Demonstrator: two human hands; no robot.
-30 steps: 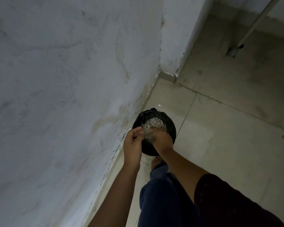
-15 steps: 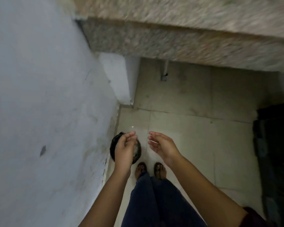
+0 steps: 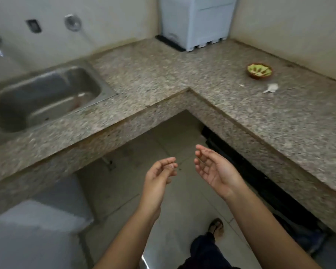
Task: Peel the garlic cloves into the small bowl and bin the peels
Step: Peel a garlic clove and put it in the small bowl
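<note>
A small brown bowl (image 3: pixel 259 71) with a green inside stands far right on the granite counter (image 3: pixel 182 74). Just in front of it lies a whitish piece of garlic with a stalk (image 3: pixel 272 88), and a tiny white scrap (image 3: pixel 241 85) lies to its left. My left hand (image 3: pixel 159 177) and my right hand (image 3: pixel 213 167) hover over the floor in front of the counter's inner corner, palms facing each other. The fingers of both are relaxed and loosely bent, and neither holds anything. The bin is out of view.
A steel sink (image 3: pixel 45 98) is set in the counter at the left, with taps (image 3: pixel 72 23) on the wall behind. A pale blue-white appliance (image 3: pixel 198 22) stands in the back corner. Dark items (image 3: pixel 260 177) sit under the right counter. My sandalled foot (image 3: pixel 217 227) is on the tiled floor.
My hands were over the black bin by the wall, dropping peels. They came away holding nothing, and my view swung up and right to the counter and bowl.
</note>
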